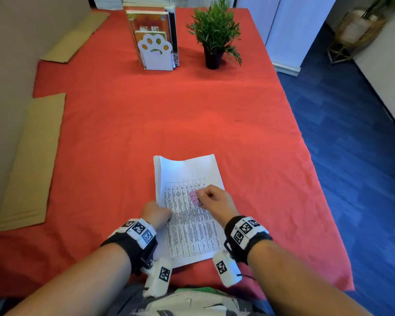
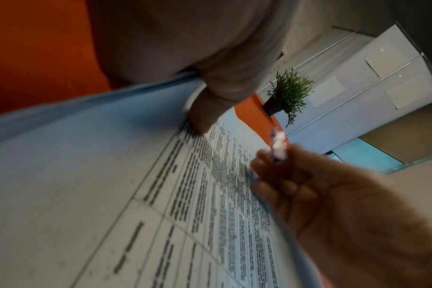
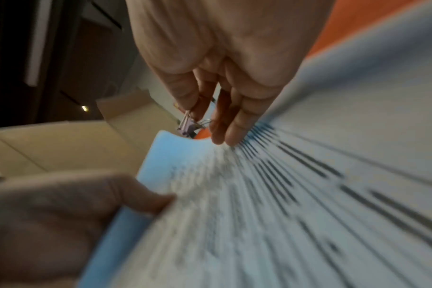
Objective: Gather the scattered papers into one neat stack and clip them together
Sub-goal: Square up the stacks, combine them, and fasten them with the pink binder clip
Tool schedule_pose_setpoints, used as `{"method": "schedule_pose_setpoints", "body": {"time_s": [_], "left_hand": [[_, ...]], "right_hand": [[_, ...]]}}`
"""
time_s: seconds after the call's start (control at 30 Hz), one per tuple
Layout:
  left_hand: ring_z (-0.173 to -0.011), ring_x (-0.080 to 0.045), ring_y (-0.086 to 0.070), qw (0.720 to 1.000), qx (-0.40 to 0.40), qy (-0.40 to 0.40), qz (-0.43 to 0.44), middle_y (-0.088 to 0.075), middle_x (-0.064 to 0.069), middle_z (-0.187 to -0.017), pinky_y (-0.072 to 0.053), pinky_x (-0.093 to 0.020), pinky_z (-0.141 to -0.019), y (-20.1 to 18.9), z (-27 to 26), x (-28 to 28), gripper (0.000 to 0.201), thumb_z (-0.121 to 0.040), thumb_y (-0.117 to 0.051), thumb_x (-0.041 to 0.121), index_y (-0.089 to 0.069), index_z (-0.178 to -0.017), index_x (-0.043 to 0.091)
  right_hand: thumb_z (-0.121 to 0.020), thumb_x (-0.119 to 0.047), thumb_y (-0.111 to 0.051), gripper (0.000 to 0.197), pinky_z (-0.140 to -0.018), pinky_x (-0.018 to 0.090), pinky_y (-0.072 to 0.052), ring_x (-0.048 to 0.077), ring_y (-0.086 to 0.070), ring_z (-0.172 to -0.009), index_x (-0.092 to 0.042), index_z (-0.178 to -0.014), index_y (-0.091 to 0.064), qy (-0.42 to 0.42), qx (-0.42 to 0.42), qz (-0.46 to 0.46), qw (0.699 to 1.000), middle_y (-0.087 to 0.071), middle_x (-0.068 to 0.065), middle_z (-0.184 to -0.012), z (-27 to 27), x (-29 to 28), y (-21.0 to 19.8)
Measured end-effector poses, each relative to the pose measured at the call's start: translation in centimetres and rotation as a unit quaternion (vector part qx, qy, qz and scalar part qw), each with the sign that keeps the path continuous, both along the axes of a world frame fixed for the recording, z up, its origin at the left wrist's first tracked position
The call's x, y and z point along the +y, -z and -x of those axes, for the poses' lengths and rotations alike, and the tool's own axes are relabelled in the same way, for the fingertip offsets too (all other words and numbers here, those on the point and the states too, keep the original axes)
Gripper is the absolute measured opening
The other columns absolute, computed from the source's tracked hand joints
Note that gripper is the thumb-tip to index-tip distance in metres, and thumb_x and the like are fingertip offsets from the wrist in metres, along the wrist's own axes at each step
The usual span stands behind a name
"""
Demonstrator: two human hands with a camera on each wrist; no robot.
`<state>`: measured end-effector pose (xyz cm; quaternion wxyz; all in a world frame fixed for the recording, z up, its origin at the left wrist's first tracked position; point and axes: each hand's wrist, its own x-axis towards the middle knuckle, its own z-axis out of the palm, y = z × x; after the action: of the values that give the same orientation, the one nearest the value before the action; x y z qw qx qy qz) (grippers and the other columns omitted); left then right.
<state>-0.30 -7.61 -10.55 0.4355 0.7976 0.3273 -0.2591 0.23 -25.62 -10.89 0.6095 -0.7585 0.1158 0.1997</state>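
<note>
A stack of printed papers (image 1: 189, 215) lies on the red tablecloth near the front edge, its top sheet showing a table of text. My left hand (image 1: 156, 214) grips the stack's left edge, thumb (image 2: 202, 118) on the top sheet (image 2: 111, 194). My right hand (image 1: 211, 198) hovers over the middle of the stack and pinches a small pink binder clip (image 1: 193, 197) by its wire handles. In the right wrist view the clip (image 3: 186, 126) hangs from thumb and forefinger above the papers (image 3: 284, 194). The left wrist view shows the clip (image 2: 279, 144) held up, blurred.
A white paw-shaped bookend with books (image 1: 155, 51) and a potted plant (image 1: 214, 35) stand at the table's far side. Cardboard sheets (image 1: 32, 160) lie along the left edge. The blue floor (image 1: 351, 133) drops off to the right.
</note>
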Motion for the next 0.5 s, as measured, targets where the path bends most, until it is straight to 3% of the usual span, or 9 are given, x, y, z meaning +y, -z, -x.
{"method": "schedule_pose_setpoints", "body": {"time_s": [0.07,0.13,0.17,0.2,0.27,0.37,0.43,0.5], "left_hand": [[-0.071,-0.023,-0.059,0.999,0.024,0.025,0.006,-0.06,-0.012,-0.083,-0.053,-0.03,-0.065,-0.1,-0.4,0.4,0.014,-0.08,-0.063,0.005,-0.051,-0.075,0.0],[-0.069,-0.018,-0.055,0.999,0.02,0.044,-0.007,-0.055,-0.008,-0.08,-0.048,-0.026,-0.059,-0.3,-1.5,1.1,0.02,-0.081,-0.064,0.008,-0.047,-0.072,0.004],[-0.074,-0.02,-0.059,0.999,-0.003,0.045,-0.004,-0.058,-0.009,-0.084,-0.05,-0.028,-0.064,-0.3,-2.2,1.6,0.016,-0.08,-0.066,0.009,-0.052,-0.079,0.002],[-0.085,-0.024,-0.063,0.999,-0.029,0.04,-0.001,-0.063,-0.01,-0.093,-0.053,-0.032,-0.072,-0.2,-3.0,2.1,0.022,-0.077,-0.07,0.01,-0.057,-0.092,0.001],[-0.098,-0.025,-0.061,0.996,-0.078,0.038,-0.021,-0.061,-0.007,-0.108,-0.05,-0.034,-0.082,-0.4,-4.6,2.9,0.049,-0.073,-0.074,0.009,-0.05,-0.116,0.003],[-0.108,-0.022,-0.051,0.98,-0.137,0.12,-0.086,-0.052,-0.009,-0.124,-0.041,-0.029,-0.089,-1.5,-7.7,3.4,0.071,-0.075,-0.074,0.006,-0.036,-0.135,0.006],[-0.122,-0.026,-0.05,0.956,-0.136,0.219,-0.144,-0.048,-0.008,-0.139,-0.04,-0.033,-0.1,-2.2,-9.7,3.5,0.074,-0.075,-0.074,0.013,-0.036,-0.139,0.012],[-0.116,-0.026,-0.055,0.91,-0.086,0.339,-0.223,-0.055,-0.004,-0.132,-0.044,-0.037,-0.098,-2.4,-11.0,3.4,0.061,-0.077,-0.071,0.024,-0.045,-0.131,0.018]], "right_hand": [[-0.087,-0.023,-0.062,0.014,-0.085,0.051,-0.054,0.033,-0.066,-0.082,-0.021,-0.074,-0.065,0.006,0.018,-0.007,1.0,-0.072,0.017,-0.095,0.0,-0.1,0.9],[-0.09,-0.015,-0.06,0.006,-0.085,0.04,-0.057,0.029,-0.068,-0.089,-0.013,-0.085,-0.063,0.019,0.02,-0.033,0.999,-0.07,0.017,-0.099,0.0,-0.4,1.2],[-0.091,-0.011,-0.059,0.003,-0.082,0.035,-0.058,0.024,-0.068,-0.086,-0.012,-0.093,-0.06,0.023,0.018,-0.055,0.998,-0.067,0.017,-0.098,-0.1,-0.4,1.3],[-0.091,-0.007,-0.057,0.012,-0.079,0.031,-0.057,0.02,-0.066,-0.083,-0.012,-0.102,-0.057,0.022,0.015,-0.075,0.997,-0.063,0.014,-0.095,-0.1,-0.6,1.3],[-0.092,-0.005,-0.055,0.026,-0.077,0.028,-0.055,0.018,-0.063,-0.083,-0.016,-0.115,-0.055,0.01,0.016,-0.108,0.994,-0.059,0.011,-0.092,-0.2,-0.7,1.5],[-0.092,-0.011,-0.055,0.021,-0.086,0.033,-0.056,0.025,-0.066,-0.092,-0.026,-0.099,-0.068,-0.017,0.005,-0.07,0.997,-0.064,0.014,-0.106,-0.1,-0.8,1.6],[-0.092,-0.008,-0.055,0.022,-0.084,0.032,-0.055,0.018,-0.066,-0.083,-0.023,-0.088,-0.07,-0.018,-0.001,-0.061,0.998,-0.067,0.009,-0.097,0.0,-0.9,1.4],[-0.092,-0.003,-0.055,0.018,-0.079,0.026,-0.054,0.008,-0.064,-0.074,-0.013,-0.089,-0.069,-0.012,-0.001,-0.071,0.997,-0.067,0.002,-0.085,0.0,-0.9,1.3]]}}
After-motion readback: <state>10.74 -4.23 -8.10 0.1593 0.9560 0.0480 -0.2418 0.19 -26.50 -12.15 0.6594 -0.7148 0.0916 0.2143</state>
